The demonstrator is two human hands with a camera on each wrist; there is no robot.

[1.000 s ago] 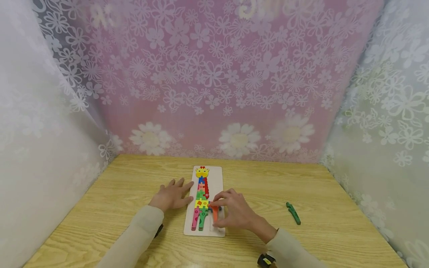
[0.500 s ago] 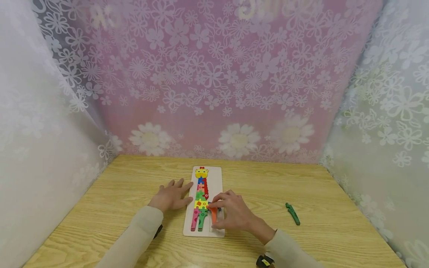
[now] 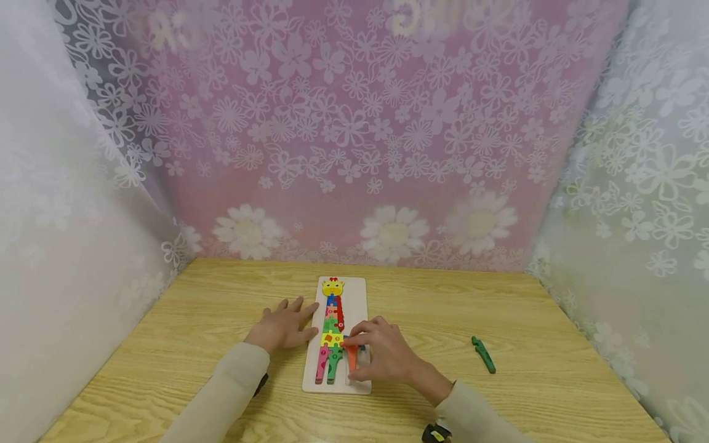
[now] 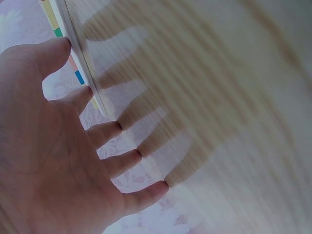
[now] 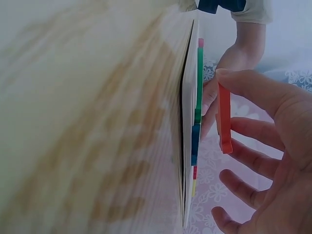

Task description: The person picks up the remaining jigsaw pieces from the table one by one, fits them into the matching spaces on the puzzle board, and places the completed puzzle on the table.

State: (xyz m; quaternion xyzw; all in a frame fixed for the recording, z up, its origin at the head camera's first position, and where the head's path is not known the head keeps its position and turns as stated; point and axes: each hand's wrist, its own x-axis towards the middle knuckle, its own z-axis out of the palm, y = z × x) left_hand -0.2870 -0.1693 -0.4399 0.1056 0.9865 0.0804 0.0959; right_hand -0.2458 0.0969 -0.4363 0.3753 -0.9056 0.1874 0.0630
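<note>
A giraffe puzzle board [image 3: 357, 301] lies on the table, its coloured pieces forming a yellow head, neck, body and two legs. My right hand [image 3: 384, 352] pinches an orange puzzle piece [image 3: 352, 357] between thumb and fingers over the lower right of the board. In the right wrist view a gap shows between this orange piece [image 5: 224, 119] and the board [image 5: 187, 117]. My left hand [image 3: 282, 326] is spread flat on the table, with its thumb [image 4: 58, 51] and index fingertip right at the board's left edge. A blue piece [image 3: 362, 348] is partly hidden behind my right fingers.
A loose green puzzle piece [image 3: 484, 355] lies on the wooden table [image 3: 421, 295] to the right of the board. Flowered cloth [image 3: 354, 154] hangs behind the table and along both sides.
My right hand has turned the orange piece slightly and shifted it a little left over the same part of the board. The left hand stays in place.
</note>
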